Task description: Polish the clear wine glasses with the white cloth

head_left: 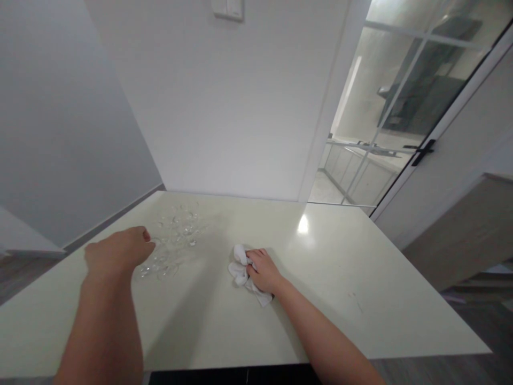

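My right hand is closed on a crumpled white cloth that rests on the glossy pale table. To the left stands a cluster of clear drinking glasses, so transparent that their outlines are faint. My left hand is at the left side of this cluster, with its fingers curled and thumb and fingertips drawn together. A glass rim shows right beside those fingertips. Whether the hand grips that glass cannot be made out.
A white wall with a light switch rises behind the table. On the right is a glass-paned door with a black handle. A dark object lies at the near table edge, between my forearms.
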### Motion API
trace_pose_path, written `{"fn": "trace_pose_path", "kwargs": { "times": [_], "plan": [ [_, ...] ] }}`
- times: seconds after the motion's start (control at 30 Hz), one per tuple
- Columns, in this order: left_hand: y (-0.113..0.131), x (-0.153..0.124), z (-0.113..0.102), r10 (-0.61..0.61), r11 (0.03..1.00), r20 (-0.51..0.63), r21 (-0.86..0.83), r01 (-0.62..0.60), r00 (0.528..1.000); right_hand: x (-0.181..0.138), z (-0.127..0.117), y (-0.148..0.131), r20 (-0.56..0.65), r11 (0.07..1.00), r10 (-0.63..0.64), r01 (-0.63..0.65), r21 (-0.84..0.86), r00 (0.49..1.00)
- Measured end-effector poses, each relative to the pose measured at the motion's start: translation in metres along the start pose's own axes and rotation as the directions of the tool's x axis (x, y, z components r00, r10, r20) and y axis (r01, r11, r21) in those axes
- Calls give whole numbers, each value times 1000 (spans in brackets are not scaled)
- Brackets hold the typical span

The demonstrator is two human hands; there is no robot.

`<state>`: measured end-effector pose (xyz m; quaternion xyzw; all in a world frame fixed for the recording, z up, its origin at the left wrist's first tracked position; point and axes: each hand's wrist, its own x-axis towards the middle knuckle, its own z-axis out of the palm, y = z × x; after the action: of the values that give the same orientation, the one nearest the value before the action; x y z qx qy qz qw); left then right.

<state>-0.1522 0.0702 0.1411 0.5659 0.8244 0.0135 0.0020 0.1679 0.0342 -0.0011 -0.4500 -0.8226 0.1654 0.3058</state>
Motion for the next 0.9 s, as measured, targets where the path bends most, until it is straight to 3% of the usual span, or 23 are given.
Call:
{"fn": "trace_pose_path", "kwargs": {
  "times": [0.17, 0.4, 0.57, 0.6, 0.67, 0.73, 0.8, 0.9],
  "plan": [
    [7, 2, -5, -32, 998, 48, 46, 29, 998, 1, 0, 0, 8, 1000, 3, -3, -2, 1000],
    [7, 7, -5, -37, 998, 13, 56, 37, 999, 0, 1, 0, 10, 1000, 11, -11, -2, 1000],
    [6, -7, -19, -41, 998, 52, 48, 39, 998, 0, 2, 1, 3, 1000, 1, -1, -10, 1000],
    [6, -14, -23, -43, 998, 32, 57, 41, 999, 0, 2, 1, 2, 1000, 3, -3, -14, 1000],
    [11, -31, -31, -34, 996, -118, 72, 43, 992, 1, 2, 1, 0, 1000, 2, -2, -12, 1000],
    [25, -50, -36, 41, 999, -361, 34, -30, 931, 1, 2, 0, -11, 1000, 9, -9, 8, 1000],
    [52, -66, -30, 185, 961, -498, -90, -263, 847, 2, 3, 1, -49, 996, 66, -63, 63, 997],
    [112, -80, 5, 435, 731, -465, -319, -604, 771, 4, 6, 6, -162, 940, 247, -196, 279, 955]
  ]
}}
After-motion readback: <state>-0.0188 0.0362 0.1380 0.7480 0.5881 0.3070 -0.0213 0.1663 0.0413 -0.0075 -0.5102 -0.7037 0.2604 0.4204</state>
